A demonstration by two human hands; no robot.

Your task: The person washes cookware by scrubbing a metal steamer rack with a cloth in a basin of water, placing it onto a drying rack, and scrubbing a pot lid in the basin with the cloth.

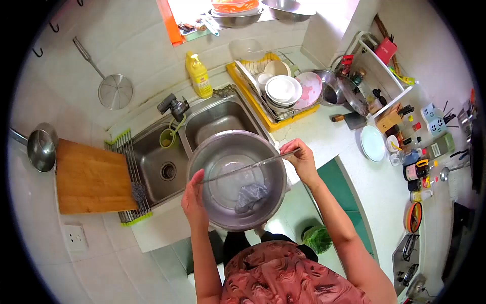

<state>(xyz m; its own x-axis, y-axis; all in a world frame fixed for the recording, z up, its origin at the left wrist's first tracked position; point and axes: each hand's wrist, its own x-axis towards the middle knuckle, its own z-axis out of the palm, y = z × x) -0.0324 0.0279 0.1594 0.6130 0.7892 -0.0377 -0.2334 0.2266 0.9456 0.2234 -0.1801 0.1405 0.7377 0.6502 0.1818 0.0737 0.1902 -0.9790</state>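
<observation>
Thin flat item [248,167]: held above the metal basin [276,185], seen edge-on, its broad face hidden. Long axis slants from the left hand [194,200] up to the right hand [299,158] — right fingers grasping 1 end; left fingers at the other, their closure unclear. Basin contains 1 crumpled grey piece [251,196], material indeterminate. Beyond: 2-bowl sink [217,119]; dish rack [271,119] holding white bowls [282,90].

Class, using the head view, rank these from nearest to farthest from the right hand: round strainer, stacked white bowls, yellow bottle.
From the right hand:
1. Stacked white bowls: ahead, slightly left.
2. Yellow bottle: farther left, behind the sink.
3. Round strainer: farthest left, on the wall.
</observation>
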